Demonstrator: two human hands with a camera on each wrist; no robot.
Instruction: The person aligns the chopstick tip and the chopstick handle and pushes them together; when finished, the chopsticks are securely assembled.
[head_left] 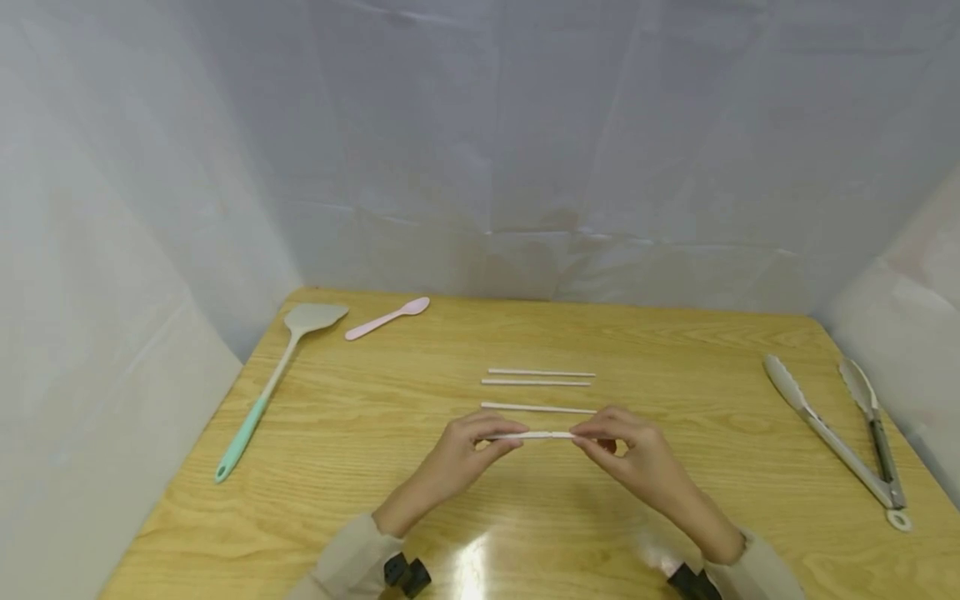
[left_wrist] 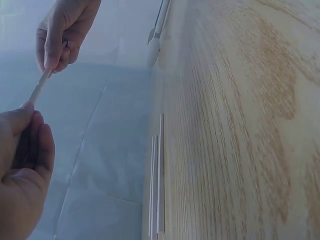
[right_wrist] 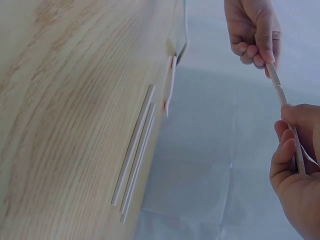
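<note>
Above the table, my left hand [head_left: 457, 454] and right hand [head_left: 643, 460] pinch the two ends of a thin pale chopstick [head_left: 536, 435]. Thumb and fingertips grip it on each side, and it lies nearly level between them. A notch or crack shows midway along the exposed part of the chopstick [right_wrist: 273, 75] in the right wrist view; whether it is fully split I cannot tell. Just beyond the hands, three more chopsticks [head_left: 525, 407] lie side by side on the wood. The left wrist view also shows these chopsticks [left_wrist: 160, 175], untouched.
A spatula [head_left: 257, 417] with a mint handle lies along the left of the wooden table [head_left: 360, 417]. Near the back edge is a pink spoon [head_left: 386, 318]. Spread metal tongs [head_left: 847, 454] rest at the right. Pale sheeting [head_left: 525, 125] stands behind and beside the table.
</note>
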